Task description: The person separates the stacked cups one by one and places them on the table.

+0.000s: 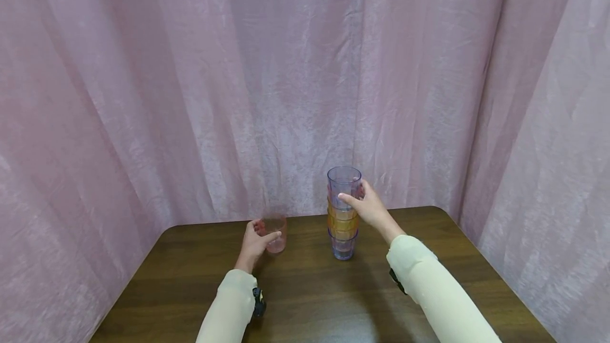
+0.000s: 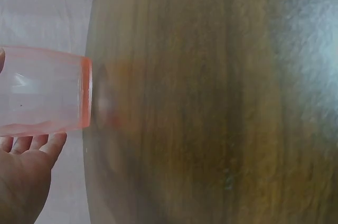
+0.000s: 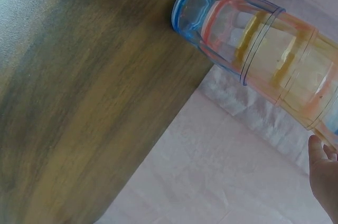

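Observation:
My left hand (image 1: 252,245) grips a clear pink cup (image 1: 277,246), thumb on the near side and fingers round the far side. In the left wrist view the cup's base (image 2: 85,93) is close to the tabletop, and I cannot tell whether it touches. To the right stands an upright stack of nested clear cups (image 1: 342,225). Blue (image 3: 193,10) is at the bottom, with pink and yellow cups above it. My right hand (image 1: 374,210) holds the blue cup (image 1: 339,181) at the top, thumb in front and fingers partly hidden behind.
Both hands work over a brown wooden table (image 1: 305,295) with rounded far corners. Pink velvety curtains (image 1: 295,94) hang behind it and along both sides. A dark wrist device (image 1: 259,301) is strapped over the left sleeve.

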`<state>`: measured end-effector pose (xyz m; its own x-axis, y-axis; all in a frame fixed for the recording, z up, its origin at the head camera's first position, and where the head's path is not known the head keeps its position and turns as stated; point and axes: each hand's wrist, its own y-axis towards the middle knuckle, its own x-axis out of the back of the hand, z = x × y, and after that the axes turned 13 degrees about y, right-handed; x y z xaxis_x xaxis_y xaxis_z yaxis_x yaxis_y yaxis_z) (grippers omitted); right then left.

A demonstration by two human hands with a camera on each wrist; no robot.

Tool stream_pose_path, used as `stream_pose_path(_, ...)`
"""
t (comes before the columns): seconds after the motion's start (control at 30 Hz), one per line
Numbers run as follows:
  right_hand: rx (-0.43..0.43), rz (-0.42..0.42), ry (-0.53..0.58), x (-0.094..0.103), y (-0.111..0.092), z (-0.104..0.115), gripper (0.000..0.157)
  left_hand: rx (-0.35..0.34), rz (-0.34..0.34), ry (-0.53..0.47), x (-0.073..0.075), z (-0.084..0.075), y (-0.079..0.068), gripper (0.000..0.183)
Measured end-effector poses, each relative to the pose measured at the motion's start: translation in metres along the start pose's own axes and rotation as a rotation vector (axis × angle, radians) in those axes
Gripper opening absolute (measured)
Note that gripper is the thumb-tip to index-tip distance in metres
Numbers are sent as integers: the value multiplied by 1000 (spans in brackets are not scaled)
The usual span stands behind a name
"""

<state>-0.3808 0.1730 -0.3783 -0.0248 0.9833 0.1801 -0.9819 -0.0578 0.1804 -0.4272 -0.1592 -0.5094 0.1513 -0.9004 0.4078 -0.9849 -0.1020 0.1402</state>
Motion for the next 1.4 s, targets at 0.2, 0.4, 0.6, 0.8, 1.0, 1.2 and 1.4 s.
stream_pose_path(0.2, 2, 4, 3, 0, 0, 0, 97, 2, 20, -8, -6, 1, -1, 79)
stream_pose_path(0.4, -4, 7, 7, 1, 0, -1, 99, 2, 26, -6, -8, -1, -2, 78)
stream_pose_path(0.6, 2, 2, 13, 1, 0, 2, 98, -1, 44, -16, -9, -1, -2, 78)
stream_pose_path(0.8, -10, 4, 11, 1, 0, 1, 100, 5, 95, -3, -5, -2, -2, 90)
stream_pose_path(1.0, -7, 9, 42, 1, 0, -2, 100, 19, 125, 12, 3, -7, -1, 99)
stream_pose_path(1.2, -8, 14, 53, 2, 0, -5, 101, 28, 133, 37, 19, -22, 4, 99)
stream_pose_path(1.4, 2, 17, 73, 2, 1, -7, 100, -14, 115, 48, 33, -46, 12, 101)
